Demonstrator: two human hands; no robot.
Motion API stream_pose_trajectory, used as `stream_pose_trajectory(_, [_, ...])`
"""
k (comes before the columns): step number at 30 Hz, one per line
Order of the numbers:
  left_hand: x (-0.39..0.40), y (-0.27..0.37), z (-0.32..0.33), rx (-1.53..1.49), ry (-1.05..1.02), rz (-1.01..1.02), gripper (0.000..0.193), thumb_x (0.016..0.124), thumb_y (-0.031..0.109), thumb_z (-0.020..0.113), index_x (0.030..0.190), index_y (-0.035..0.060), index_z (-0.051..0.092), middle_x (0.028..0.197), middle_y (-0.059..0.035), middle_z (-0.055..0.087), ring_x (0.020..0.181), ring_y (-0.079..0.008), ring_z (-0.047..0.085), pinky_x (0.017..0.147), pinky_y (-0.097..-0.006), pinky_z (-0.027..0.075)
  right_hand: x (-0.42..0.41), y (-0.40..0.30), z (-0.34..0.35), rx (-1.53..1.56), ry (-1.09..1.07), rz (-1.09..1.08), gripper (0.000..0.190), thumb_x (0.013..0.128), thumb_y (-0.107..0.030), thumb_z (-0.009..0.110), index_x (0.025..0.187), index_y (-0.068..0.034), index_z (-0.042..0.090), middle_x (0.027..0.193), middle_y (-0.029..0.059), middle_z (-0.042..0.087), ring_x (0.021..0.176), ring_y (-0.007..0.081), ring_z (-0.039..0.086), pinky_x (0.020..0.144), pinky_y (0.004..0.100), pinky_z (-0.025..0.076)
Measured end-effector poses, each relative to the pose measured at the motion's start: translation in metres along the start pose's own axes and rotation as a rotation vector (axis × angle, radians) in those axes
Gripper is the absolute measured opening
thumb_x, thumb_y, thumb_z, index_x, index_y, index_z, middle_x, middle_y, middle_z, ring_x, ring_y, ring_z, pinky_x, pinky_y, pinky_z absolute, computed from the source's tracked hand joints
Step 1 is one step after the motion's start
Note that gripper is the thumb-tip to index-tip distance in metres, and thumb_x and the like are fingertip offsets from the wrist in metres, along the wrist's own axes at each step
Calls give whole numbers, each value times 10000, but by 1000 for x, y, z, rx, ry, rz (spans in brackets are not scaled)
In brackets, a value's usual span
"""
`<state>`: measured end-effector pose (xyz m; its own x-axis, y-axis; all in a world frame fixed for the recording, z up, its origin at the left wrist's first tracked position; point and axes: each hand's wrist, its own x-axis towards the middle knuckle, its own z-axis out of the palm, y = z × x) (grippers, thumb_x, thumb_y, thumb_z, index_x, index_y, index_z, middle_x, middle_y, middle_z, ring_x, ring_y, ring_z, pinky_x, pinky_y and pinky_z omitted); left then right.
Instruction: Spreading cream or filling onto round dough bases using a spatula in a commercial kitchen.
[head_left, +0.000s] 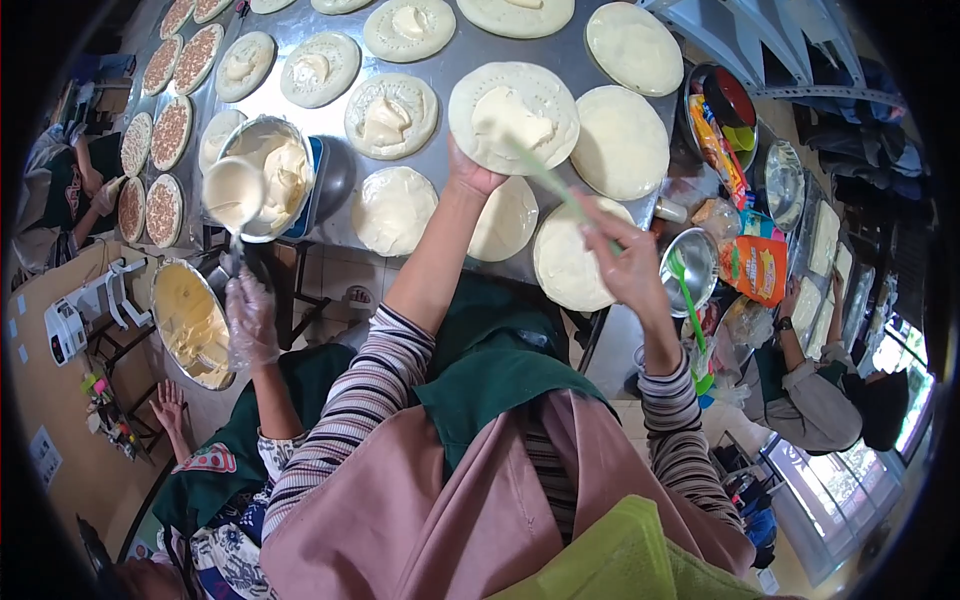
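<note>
My left hand (474, 169) holds up a round flat dough base (555, 142) from beneath, most of its fingers hidden under it. On that base lies a smear of pale cream (499, 116). A light green spatula (544, 172), blurred by motion, is gripped in my right hand (626, 251), its tip on the cream. Below my hands on the metal table (465, 22) lie rounds that look coated to the rim, such as one dough round (574, 262) and another dough round (395, 210). A dough base (390, 116) with a dollop of cream lies left of my left hand.
At the left, a co-worker's gloved hand (251, 322) holds a ladle of cream (234, 191) over a metal bowl (307, 176). Another cream-filled bowl (187, 322) is beside it. A steel bowl (690, 262) with a green utensil stands right. Other people work at both sides.
</note>
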<state>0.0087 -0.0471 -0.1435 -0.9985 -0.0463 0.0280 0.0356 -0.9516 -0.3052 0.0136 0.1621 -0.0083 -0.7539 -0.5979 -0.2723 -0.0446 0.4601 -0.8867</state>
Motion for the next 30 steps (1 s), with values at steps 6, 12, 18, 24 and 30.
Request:
stream_pose_trajectory(6, [-18, -33, 41, 135, 110, 97, 558, 840, 425, 386, 1261, 62, 419, 1253, -137, 470, 1134, -313, 470, 965, -481, 375, -31, 0, 10, -476, 161, -139, 358, 834, -44, 530, 1182, -122, 556, 710, 122, 556, 573, 124, 483, 584, 240, 423])
stream_pose_trajectory(12, [-40, -41, 56, 140, 1, 105, 565, 831, 443, 377, 1249, 68, 433, 1240, -128, 482, 1110, -301, 490, 950, -460, 395, -45, 5, 2, -148, 271, -219, 368, 825, -31, 547, 1185, -105, 551, 700, 108, 552, 610, 126, 489, 594, 245, 423])
stream_pose_trajectory(18, [-55, -46, 67, 81, -65, 88, 576, 851, 471, 386, 1268, 75, 419, 1278, -134, 451, 1173, -332, 427, 988, -514, 325, -76, -7, 11, -162, 133, -179, 359, 822, -31, 545, 1176, -86, 555, 784, 120, 608, 664, 101, 518, 616, 247, 434])
stream_pose_trajectory(24, [-69, -53, 85, -9, -101, 29, 570, 855, 456, 392, 1274, 71, 414, 1289, -139, 443, 1178, -338, 423, 988, -512, 326, -82, 2, 3, -282, 193, -279, 370, 809, -29, 555, 1173, -96, 562, 667, 98, 528, 594, 128, 480, 583, 249, 414])
stream_pose_trajectory(30, [-81, -67, 92, 65, -182, 59, 574, 845, 461, 397, 1277, 84, 416, 1277, -118, 459, 1171, -317, 436, 991, -495, 335, -88, -6, 26, 489, 103, -31, 378, 849, -75, 551, 1214, 4, 494, 1092, 39, 532, 502, 47, 423, 441, 169, 332])
